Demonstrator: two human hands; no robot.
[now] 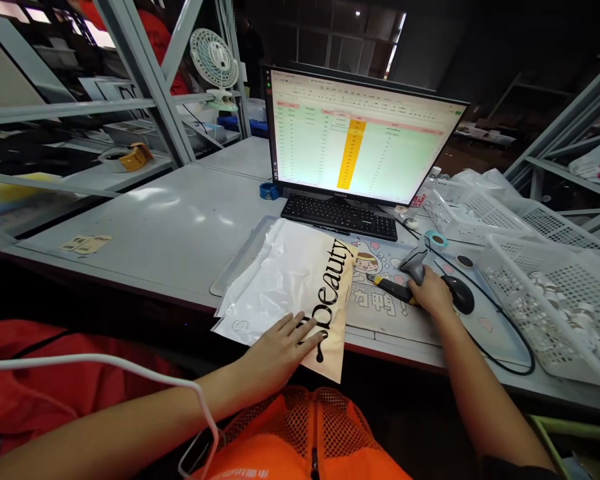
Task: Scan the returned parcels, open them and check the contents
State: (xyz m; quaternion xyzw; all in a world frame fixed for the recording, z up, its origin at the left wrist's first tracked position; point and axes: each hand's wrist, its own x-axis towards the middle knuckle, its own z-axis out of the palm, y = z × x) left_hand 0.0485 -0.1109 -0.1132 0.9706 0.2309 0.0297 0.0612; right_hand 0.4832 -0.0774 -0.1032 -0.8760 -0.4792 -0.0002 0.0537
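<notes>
My left hand (285, 343) lies flat on a white and cream plastic mailing bag (275, 280), its fingers stretched out. The bag has "beauty" printed in large black letters and hangs slightly over the table's front edge. My right hand (433, 293) is closed around the handle of a grey barcode scanner (414, 261). Close to its fingertips lies a black and yellow utility knife (391, 288), its far end partly hidden by the hand. Both rest over a desk mat (375, 317) with a cartoon print. A black mouse (459, 295) sits just right of my right hand.
A monitor (355, 140) showing a spreadsheet stands behind a black keyboard (340, 215). White perforated baskets (520, 293) line the right side, one holding small bottles. A black cable (510, 319) loops across the mat. Blue tape (269, 191) and a fan (215, 60) are farther back.
</notes>
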